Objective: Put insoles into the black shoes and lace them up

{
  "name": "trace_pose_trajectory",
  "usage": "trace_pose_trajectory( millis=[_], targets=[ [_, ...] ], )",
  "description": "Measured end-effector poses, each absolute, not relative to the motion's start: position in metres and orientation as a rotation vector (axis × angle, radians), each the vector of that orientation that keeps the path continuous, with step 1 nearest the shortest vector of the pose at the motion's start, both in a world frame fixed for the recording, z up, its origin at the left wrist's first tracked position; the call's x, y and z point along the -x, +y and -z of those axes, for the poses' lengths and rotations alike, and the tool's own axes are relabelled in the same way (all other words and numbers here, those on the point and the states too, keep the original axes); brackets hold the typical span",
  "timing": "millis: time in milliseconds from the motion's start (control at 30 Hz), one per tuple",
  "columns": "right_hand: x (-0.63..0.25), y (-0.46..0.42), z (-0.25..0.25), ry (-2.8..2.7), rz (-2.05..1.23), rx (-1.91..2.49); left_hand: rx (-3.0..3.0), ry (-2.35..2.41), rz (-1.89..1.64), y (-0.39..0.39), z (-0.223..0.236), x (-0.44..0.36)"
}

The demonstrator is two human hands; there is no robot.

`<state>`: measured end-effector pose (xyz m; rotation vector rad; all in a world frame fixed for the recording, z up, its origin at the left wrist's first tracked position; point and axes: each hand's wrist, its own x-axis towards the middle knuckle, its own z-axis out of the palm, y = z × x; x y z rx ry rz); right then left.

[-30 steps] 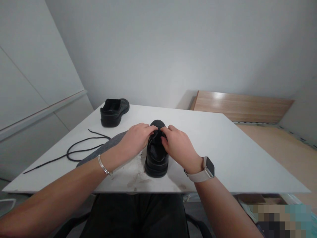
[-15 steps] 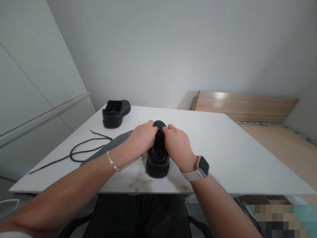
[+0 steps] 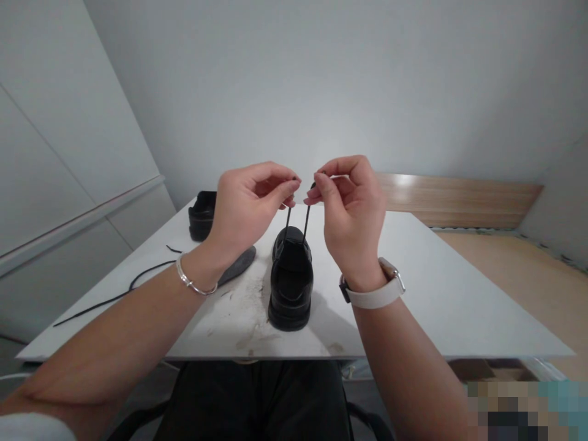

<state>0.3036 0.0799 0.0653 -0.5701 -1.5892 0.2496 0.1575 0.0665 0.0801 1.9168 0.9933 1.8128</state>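
A black shoe (image 3: 290,291) stands on the white table in front of me, heel towards me and toe pointing away. Two strands of black shoelace (image 3: 307,223) rise from its front eyelets. My left hand (image 3: 252,205) pinches the left strand between thumb and fingertips, above the toe. On the other side, my right hand (image 3: 351,211) pinches the right strand at about the same height. Both strands look taut, and the hands are a little apart.
Behind my left wrist stands a second black shoe (image 3: 201,217), partly hidden. A grey insole (image 3: 239,264) lies left of the near shoe. A loose black shoelace (image 3: 103,301) trails across the left of the white table (image 3: 413,288). Dirt marks the tabletop near me.
Both hands have lifted from the shoe's front to well above it, drawing the lace strands upward. The shoe stays in place, and more of the insole shows.
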Motion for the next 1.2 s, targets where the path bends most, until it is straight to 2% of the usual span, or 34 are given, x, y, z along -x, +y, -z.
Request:
trace_pose_trajectory(
  millis=[300, 633, 867, 1067, 1200],
  targets=[
    [-0.3, 0.076, -0.072, -1.658, -0.202, 0.535, -1.508, 0.647, -1.568, 0.072, -0.067, -0.159],
    [-0.301, 0.089, -0.052, -1.602, -0.888, 0.448, -1.531, 0.614, -1.581, 0.071, -0.062, -0.148],
    [-0.306, 0.088, -0.043, -1.649, -0.85, 0.541, -1.654, 0.68, -1.545, 0.072, -0.059, -0.14],
    [-0.318, 0.087, -0.022, -1.338, -1.165, 0.485, -1.394, 0.691, -1.44, 0.081, -0.033, -0.115],
    [-0.342, 0.096, 0.004, -1.2, -1.184, 0.572, -1.371, 0.797, -1.434, 0.089, -0.005, -0.086]
  ],
)
